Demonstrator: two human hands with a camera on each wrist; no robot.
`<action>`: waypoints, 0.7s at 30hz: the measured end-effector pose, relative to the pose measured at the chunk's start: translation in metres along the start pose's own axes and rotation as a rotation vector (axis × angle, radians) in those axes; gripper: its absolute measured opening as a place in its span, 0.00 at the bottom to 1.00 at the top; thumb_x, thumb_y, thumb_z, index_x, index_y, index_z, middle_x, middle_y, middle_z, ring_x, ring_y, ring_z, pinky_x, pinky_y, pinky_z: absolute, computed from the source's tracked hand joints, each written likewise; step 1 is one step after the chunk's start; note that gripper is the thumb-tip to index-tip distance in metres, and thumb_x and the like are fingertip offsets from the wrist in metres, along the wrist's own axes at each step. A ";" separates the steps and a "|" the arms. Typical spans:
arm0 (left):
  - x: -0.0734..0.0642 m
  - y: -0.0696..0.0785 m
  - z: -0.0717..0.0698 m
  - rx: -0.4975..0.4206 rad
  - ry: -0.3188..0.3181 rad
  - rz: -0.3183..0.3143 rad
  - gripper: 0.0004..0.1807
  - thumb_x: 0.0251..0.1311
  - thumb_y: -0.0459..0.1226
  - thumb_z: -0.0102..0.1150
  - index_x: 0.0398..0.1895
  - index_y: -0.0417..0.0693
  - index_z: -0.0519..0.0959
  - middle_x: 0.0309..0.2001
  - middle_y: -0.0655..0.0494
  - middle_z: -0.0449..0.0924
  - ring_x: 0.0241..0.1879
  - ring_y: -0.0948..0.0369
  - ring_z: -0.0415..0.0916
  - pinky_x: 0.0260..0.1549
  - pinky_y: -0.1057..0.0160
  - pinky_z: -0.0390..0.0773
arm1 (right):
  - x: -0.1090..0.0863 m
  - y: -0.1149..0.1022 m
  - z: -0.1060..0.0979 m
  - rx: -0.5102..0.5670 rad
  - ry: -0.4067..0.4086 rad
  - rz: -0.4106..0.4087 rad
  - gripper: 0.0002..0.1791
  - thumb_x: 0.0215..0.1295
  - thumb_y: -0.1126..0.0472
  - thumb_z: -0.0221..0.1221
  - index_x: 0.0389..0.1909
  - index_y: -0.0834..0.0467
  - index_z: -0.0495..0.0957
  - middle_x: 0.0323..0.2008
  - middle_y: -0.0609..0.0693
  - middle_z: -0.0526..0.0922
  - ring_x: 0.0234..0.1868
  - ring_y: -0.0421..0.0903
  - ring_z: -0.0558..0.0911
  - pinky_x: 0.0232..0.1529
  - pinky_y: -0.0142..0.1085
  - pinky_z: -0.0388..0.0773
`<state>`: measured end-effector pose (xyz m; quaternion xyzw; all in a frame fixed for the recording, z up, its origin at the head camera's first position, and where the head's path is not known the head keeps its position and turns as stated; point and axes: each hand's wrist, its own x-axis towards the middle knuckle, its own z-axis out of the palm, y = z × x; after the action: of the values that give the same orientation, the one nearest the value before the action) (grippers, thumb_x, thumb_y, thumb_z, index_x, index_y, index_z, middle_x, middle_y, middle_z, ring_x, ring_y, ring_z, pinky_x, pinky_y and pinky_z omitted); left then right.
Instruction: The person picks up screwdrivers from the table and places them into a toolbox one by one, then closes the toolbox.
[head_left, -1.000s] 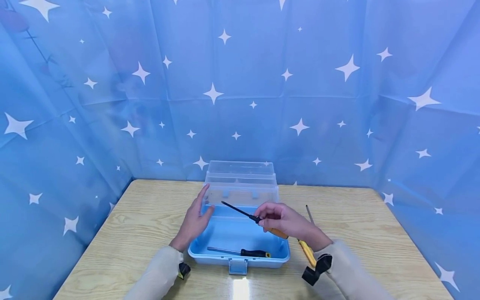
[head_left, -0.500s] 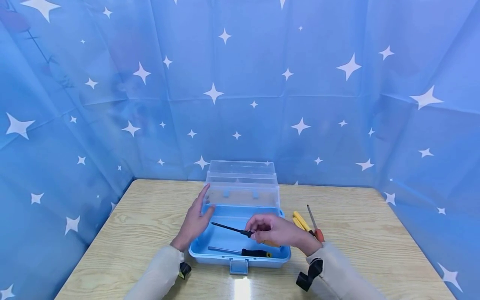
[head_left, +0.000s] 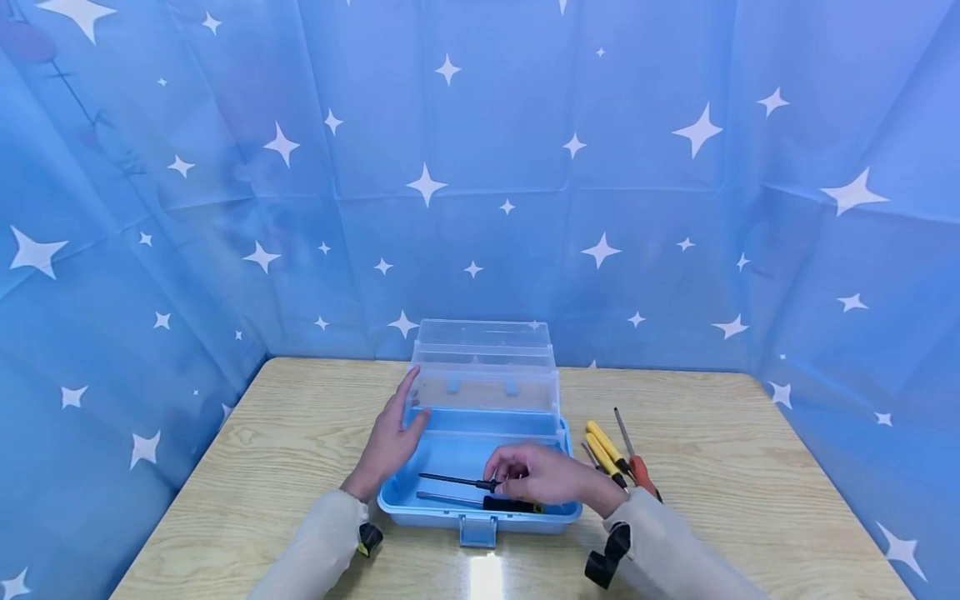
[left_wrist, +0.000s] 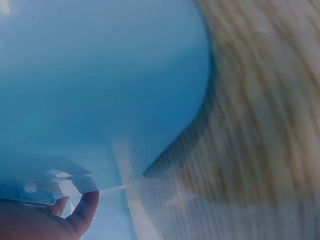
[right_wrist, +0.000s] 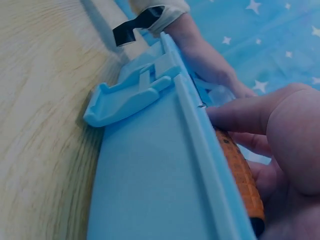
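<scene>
A light blue toolbox [head_left: 517,526] with its clear lid [head_left: 483,389] raised stands on the wooden table. My right hand [head_left: 542,473], low inside the box, pinches a screwdriver [head_left: 453,479] by its orange handle [right_wrist: 241,175]; its dark shaft points left. Just in front of it, along the front wall, lies a second screwdriver with a black handle [head_left: 510,505]. In the head view my left hand [head_left: 388,440] rests at the box's left side with its fingers extended up along the lid's edge and its thumb over the rim.
Right of the box lie a tool with two yellow grips [head_left: 604,450] and a red-handled screwdriver [head_left: 641,473]. The box's front latch [head_left: 477,532] hangs down. A blue curtain [head_left: 480,167] with white stars hangs behind the table.
My right hand has lowered the orange-handled screwdriver into the box, moving left and toward the front wall. The left hand has stayed at the box's left side.
</scene>
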<state>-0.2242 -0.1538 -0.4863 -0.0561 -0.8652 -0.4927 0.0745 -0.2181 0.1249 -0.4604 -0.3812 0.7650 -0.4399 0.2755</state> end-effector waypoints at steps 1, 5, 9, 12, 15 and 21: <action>0.000 0.000 0.000 -0.001 0.001 -0.002 0.37 0.73 0.44 0.51 0.77 0.78 0.46 0.77 0.54 0.54 0.70 0.44 0.64 0.65 0.36 0.65 | 0.001 0.001 0.000 -0.002 -0.002 0.003 0.08 0.70 0.61 0.58 0.48 0.53 0.79 0.34 0.48 0.81 0.31 0.37 0.76 0.33 0.29 0.74; 0.000 0.000 0.000 -0.002 0.003 -0.005 0.37 0.73 0.43 0.51 0.77 0.79 0.47 0.78 0.55 0.53 0.70 0.45 0.64 0.65 0.36 0.65 | 0.002 0.004 0.001 -0.004 -0.006 0.010 0.08 0.70 0.61 0.58 0.48 0.53 0.79 0.33 0.46 0.80 0.31 0.37 0.76 0.33 0.30 0.74; 0.001 0.000 0.000 -0.009 0.001 -0.011 0.37 0.73 0.43 0.51 0.77 0.80 0.47 0.78 0.57 0.52 0.71 0.45 0.62 0.66 0.37 0.64 | 0.004 0.006 0.002 -0.021 -0.007 0.023 0.08 0.70 0.61 0.57 0.47 0.51 0.79 0.33 0.45 0.80 0.32 0.38 0.76 0.34 0.31 0.75; 0.002 0.000 0.000 -0.019 -0.003 -0.023 0.37 0.73 0.43 0.51 0.77 0.81 0.47 0.78 0.59 0.51 0.72 0.46 0.60 0.67 0.36 0.62 | 0.005 0.006 0.002 -0.050 -0.006 0.021 0.08 0.70 0.61 0.57 0.47 0.51 0.79 0.33 0.45 0.80 0.33 0.38 0.77 0.35 0.31 0.76; 0.003 0.000 0.000 -0.024 -0.008 -0.029 0.37 0.73 0.43 0.51 0.76 0.82 0.47 0.78 0.59 0.51 0.73 0.46 0.58 0.68 0.36 0.61 | 0.006 0.006 0.003 -0.074 -0.010 0.011 0.08 0.70 0.63 0.57 0.48 0.53 0.79 0.33 0.45 0.80 0.33 0.38 0.77 0.35 0.30 0.76; 0.001 0.001 0.000 -0.012 -0.011 -0.024 0.37 0.73 0.44 0.50 0.77 0.81 0.46 0.78 0.58 0.51 0.73 0.46 0.59 0.67 0.36 0.62 | 0.008 0.007 0.006 -0.102 -0.015 0.011 0.07 0.71 0.64 0.56 0.47 0.55 0.78 0.32 0.45 0.80 0.31 0.36 0.76 0.34 0.29 0.75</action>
<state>-0.2252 -0.1538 -0.4853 -0.0489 -0.8633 -0.4983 0.0634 -0.2204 0.1179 -0.4700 -0.3941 0.7864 -0.3959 0.2637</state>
